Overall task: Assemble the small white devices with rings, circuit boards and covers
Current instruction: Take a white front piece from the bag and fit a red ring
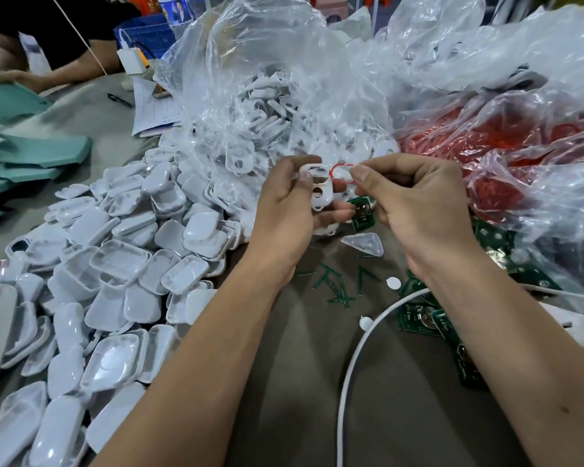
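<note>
My left hand (285,210) grips a white shell (317,187); at its 3 o'clock, my right hand (415,207) pinches a red ring (343,172).

A thin red rubber ring (343,172) is seen beside a white plastic device shell (318,185), with a dark green circuit board (362,212) marked in silver just below. White glossy plastic covers (115,264) are heaped on the grey-brown bench (317,382), where a white cable (354,348) and green board offcuts (338,288) lie. Red rings are massed inside a clear plastic bag (503,146), and teal sheets (31,153) are seen at the far left.
</note>
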Tool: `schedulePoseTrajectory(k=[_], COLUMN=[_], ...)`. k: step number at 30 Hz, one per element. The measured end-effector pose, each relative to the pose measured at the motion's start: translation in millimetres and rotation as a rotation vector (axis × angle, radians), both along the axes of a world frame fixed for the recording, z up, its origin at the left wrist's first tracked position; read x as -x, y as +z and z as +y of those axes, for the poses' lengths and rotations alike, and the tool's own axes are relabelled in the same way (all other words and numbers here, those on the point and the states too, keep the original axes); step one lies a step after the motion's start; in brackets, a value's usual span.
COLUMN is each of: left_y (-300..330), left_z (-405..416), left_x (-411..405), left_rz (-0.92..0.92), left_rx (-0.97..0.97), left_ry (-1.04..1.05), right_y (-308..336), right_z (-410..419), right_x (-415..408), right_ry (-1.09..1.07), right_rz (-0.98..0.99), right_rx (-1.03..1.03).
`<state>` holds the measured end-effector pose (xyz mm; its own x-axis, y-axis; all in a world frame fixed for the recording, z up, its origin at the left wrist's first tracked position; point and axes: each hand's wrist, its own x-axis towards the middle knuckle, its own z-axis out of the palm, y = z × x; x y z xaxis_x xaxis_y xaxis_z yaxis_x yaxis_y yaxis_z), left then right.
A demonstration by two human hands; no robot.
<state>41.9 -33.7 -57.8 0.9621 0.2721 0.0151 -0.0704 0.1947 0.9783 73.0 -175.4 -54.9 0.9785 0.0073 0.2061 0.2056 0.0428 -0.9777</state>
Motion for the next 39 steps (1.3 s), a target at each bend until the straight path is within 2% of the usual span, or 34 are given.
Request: schedulePoseTrajectory(k=[3,9,18,26,30,32,35,39], left_y=[-1,-1,4,-1,-5,-6,-6,-5], left_z=[-3,-11,-16,-19,-18,-17,-17,-15], left_x=[1,3,11,9,7,7,6,7], left_rz=[-0.009,-0.035,-0.071,-0.099,-0.134,-0.147,-0.166,-0.171], left_rx=[0.019,-0.114,-0.094,-0.152,-0.175,-0.154,-0.105,-0.014], left_ry=[-0.064,-0.1,-0.085,-0.024,-0.012,-0.012,-0.036,-0.065], right_y=[-1,-1,1,2,-1,-1,2,2], right_z=[0,0,0,4,7,6,2,-1], right_x=[1,1,4,10,12,9,5,4], right_ry=[-0.026,-0.085,-0.14,-0.2,-0.211,-0.147,0.012,0.091], right_rz=[-0.088,-0.191,-0.256,-0.329,-0.298,-0.167,0.085,0.145], right_rx=[0.109,0.293,0.356,0.435,0.399,0.255,-0.08,-0.186])
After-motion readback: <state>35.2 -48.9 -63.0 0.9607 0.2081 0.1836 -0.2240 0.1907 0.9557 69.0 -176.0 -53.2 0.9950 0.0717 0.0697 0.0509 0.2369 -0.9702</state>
